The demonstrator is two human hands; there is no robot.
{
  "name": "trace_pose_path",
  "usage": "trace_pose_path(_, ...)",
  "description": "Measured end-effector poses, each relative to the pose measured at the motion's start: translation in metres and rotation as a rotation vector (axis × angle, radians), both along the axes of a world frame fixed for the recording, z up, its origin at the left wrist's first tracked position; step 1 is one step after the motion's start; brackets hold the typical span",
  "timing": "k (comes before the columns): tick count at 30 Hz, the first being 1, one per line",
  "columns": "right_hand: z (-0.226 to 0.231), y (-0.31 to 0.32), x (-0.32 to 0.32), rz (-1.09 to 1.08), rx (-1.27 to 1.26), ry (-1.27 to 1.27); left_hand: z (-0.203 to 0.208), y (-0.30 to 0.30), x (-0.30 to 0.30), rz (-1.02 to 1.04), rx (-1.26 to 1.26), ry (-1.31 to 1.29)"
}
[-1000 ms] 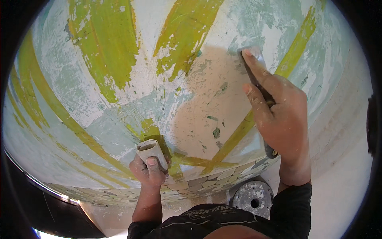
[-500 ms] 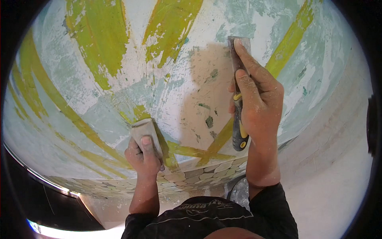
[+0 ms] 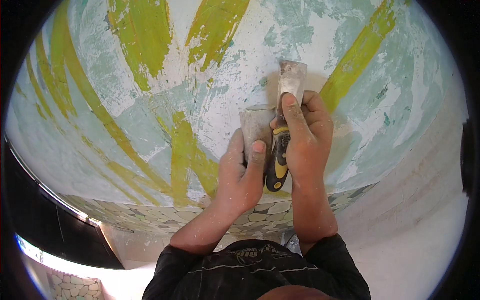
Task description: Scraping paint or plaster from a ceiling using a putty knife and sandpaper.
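Observation:
My right hand [image 3: 310, 142] is closed round a putty knife [image 3: 281, 160] with a black and yellow handle. Its thumb lies along the base of the dusty blade, which points up toward the wall. Close beside it, my left hand [image 3: 242, 175] grips a dusty grey flat-bladed tool [image 3: 257, 122], wide at the top, with the thumb on its face. What lies under the left palm is hidden. Both tools are held side by side in front of the painted wall [image 3: 220, 120], which has pale green, white and yellow-green patches.
A band of stone-pattern facing [image 3: 160, 214] runs along the wall's lower edge. To the right is a plain pale wall surface [image 3: 400, 220]. A dark panel [image 3: 75, 240] with a bright edge stands at lower left.
My left hand has moved right and up, bringing the grey tool beside the putty knife. My right hand has shifted left and turned, so the blade's pale face shows.

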State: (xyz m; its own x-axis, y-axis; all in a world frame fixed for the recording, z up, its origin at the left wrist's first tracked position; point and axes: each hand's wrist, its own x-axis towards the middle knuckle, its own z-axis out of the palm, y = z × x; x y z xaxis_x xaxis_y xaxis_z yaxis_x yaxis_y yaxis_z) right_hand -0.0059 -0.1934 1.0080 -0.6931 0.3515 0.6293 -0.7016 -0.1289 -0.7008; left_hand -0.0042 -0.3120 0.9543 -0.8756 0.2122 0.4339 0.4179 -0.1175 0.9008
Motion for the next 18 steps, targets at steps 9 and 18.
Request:
trace_pose_path(9,0.023,0.007,0.011,-0.158,0.112,0.017,0.020,0.024,0.014,-0.159,0.191,0.233)
trace_pose_path(18,0.019,0.014,0.014,0.031,0.024,0.022,0.018,0.040,0.018,-0.122,0.290,0.184)
